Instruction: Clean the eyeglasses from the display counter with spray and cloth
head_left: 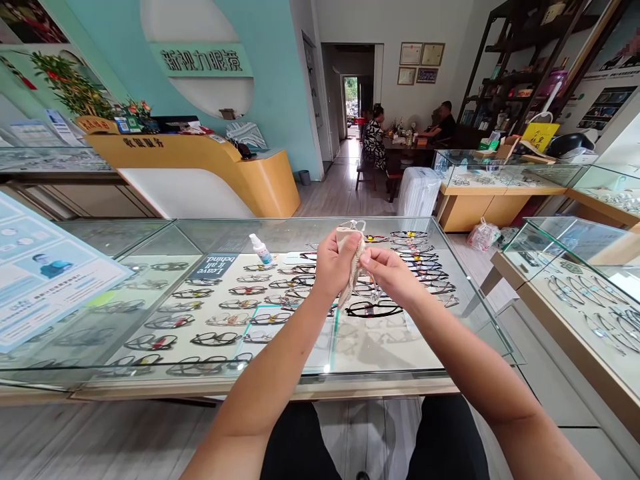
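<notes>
Shop room: blue-green wall [273, 87], a yellow-brown front desk [273, 180], and two people sitting far back, one person [375, 139] in a black and white print and another person [444, 127] in dark clothes.
Glass counter [380, 387]: wide and see-through, right in front of the person, with lots of glasses [216, 339] set out in rows.
Spray bottle [261, 251]: small and white, off to the left of the hands and well apart from them.
Dark sign [216, 268]: says "Leave it all behind" and sits farther left than the bottle.
Beige cloth [354, 268]: up above the counter, between the two hands. Its long way runs up and down, with the low end tipped a bit to the left.
Clear glasses [375, 288]: shiny see-through bits by the cloth look like one pair, but they are too small to be sure.
Left hand [334, 263]: curled tight around the cloth, thumb on the near side.
Right hand [393, 272]: fingertips pinched at the cloth's right edge; I cannot tell if they hold the clear glasses too.
Which way: cloth lies right of the left palm and left of the right fingertips, touching both. Left hand is nearer, since it wraps the cloth.
Black glasses [375, 309]: just below the right hand in view, lying wide from side to side.
</notes>
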Available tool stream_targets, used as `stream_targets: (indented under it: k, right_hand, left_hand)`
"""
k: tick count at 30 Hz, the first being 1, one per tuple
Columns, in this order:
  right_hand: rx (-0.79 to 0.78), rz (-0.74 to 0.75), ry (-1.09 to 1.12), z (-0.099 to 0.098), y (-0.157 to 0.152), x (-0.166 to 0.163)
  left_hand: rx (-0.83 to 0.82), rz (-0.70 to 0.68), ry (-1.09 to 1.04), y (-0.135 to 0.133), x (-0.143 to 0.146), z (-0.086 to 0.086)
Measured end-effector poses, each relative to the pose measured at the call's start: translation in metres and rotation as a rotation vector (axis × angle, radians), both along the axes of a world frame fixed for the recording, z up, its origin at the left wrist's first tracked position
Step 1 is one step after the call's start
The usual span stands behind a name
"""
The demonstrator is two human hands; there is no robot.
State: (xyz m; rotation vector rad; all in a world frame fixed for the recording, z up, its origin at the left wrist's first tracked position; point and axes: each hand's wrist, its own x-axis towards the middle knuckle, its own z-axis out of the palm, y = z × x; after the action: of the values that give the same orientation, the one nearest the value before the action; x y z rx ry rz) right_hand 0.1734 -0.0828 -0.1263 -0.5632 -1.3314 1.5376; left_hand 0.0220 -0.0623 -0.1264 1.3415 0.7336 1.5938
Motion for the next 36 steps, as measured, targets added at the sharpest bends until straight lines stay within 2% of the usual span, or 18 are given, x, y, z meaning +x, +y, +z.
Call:
stream_targets:
  k: [2, 6, 8, 11, 16, 18, 22, 24, 27, 29, 32, 36]
  right_hand:
    - [0.002, -0.007, -0.015, 0.001, 0.0, 0.001]
    - [-0.018, -0.037, -0.019, 0.01, 0.002, 0.012]
    - [-0.036, -0.019, 0.012, 0.012, 0.003, 0.013]
    - [-0.068, 0.013, 0.075, 0.009, 0.001, 0.005]
    - [-0.044, 0.002, 0.03, -0.001, -0.001, -0.004]
    - [-0.02, -0.003, 0.007, 0.001, -0.001, 0.0]
    - [-0.036, -0.017, 0.023, 0.008, 0.002, 0.009]
    - [-0.049, -0.022, 0.037, 0.006, 0.003, 0.007]
    - [-0.046, -0.019, 0.027, -0.002, 0.002, -0.001]
    - [-0.029, -0.014, 0.006, -0.006, 0.001, -0.005]
    - [0.005, -0.029, 0.003, -0.004, 0.002, -0.001]
    - [-0.015, -0.082, 0.097, 0.009, 0.008, 0.019]
  left_hand:
    - [-0.028, -0.021, -0.004, 0.004, -0.006, -0.001]
    - [-0.086, -0.265, 0.049, 0.011, -0.024, 0.005]
    - [-0.072, -0.315, 0.049, 0.009, -0.024, 0.007]
    - [-0.029, -0.244, 0.028, 0.003, -0.013, 0.006]
    - [-0.037, 0.002, -0.012, 0.0, -0.002, 0.002]
    - [-0.072, -0.043, -0.002, 0.002, -0.009, 0.004]
    - [-0.113, -0.278, 0.069, 0.007, -0.022, 0.009]
    - [-0.079, -0.254, 0.064, 0.006, -0.019, 0.007]
    - [-0.026, -0.049, 0.019, 0.003, -0.007, 0.001]
    - [-0.03, 0.041, -0.002, 0.002, -0.001, -0.001]
    - [-0.089, -0.014, -0.041, 0.005, -0.003, -0.001]
    - [-0.172, -0.115, -0.174, 0.016, -0.018, 0.007]
